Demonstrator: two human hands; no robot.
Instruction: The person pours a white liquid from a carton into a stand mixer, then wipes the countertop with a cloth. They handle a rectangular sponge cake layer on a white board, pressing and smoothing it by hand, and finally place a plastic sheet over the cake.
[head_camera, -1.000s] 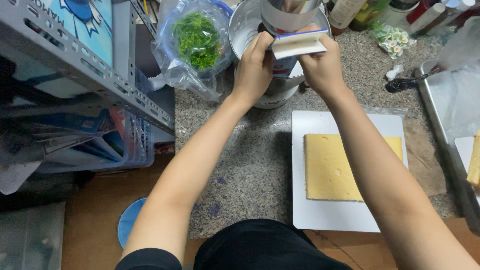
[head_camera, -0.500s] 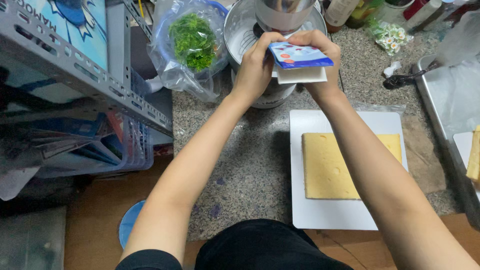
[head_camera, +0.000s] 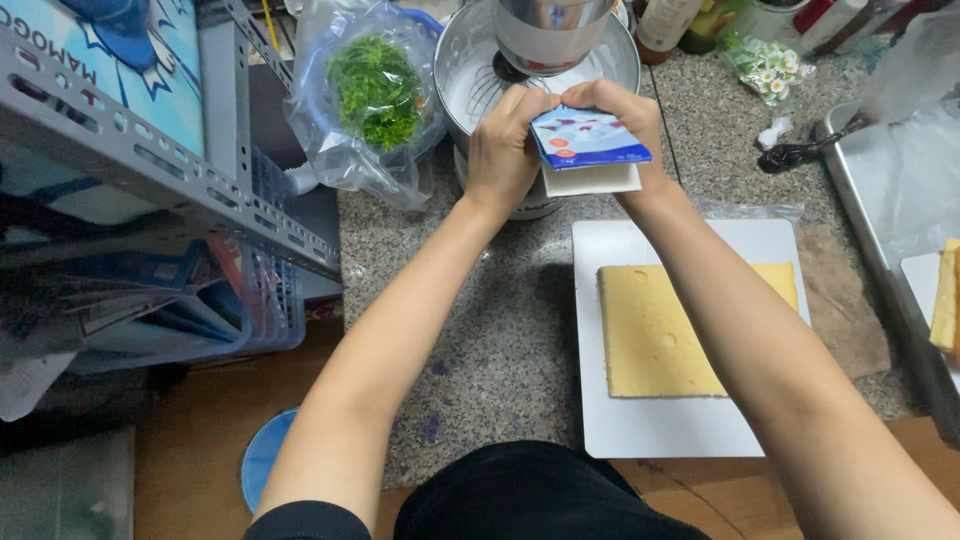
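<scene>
Fingers (head_camera: 520, 110) of the left hand (head_camera: 505, 150) pinched on the near-left corner of a small blue-and-white carton (head_camera: 585, 150), thumb side curled tight against its top edge. Fingers of the right hand (head_camera: 625, 120) wrapped over the far side, clamped around the carton's body. Carton held up in the air, just in front of the steel mixer bowl (head_camera: 470, 60) and above the worktop (head_camera: 480, 340), not touching either. Long axis running roughly left to right across the view, blue face tilted up toward the camera, white end hanging toward the body. Looks like an opening job barely begun: both grips set at the corner, no torn flap or spout showing yet, nothing pouring. Whether the seal has given at all, impossible to tell from here. Out past the hands: white cream coating the bowl's inside, mixer head (head_camera: 550, 30) sitting over it. Left of the bowl, a clear bag of green herbs (head_camera: 375, 90). Nearer the body, a white board (head_camera: 600, 400) carrying a flat yellow sponge sheet (head_camera: 680, 330), bare on top.
</scene>
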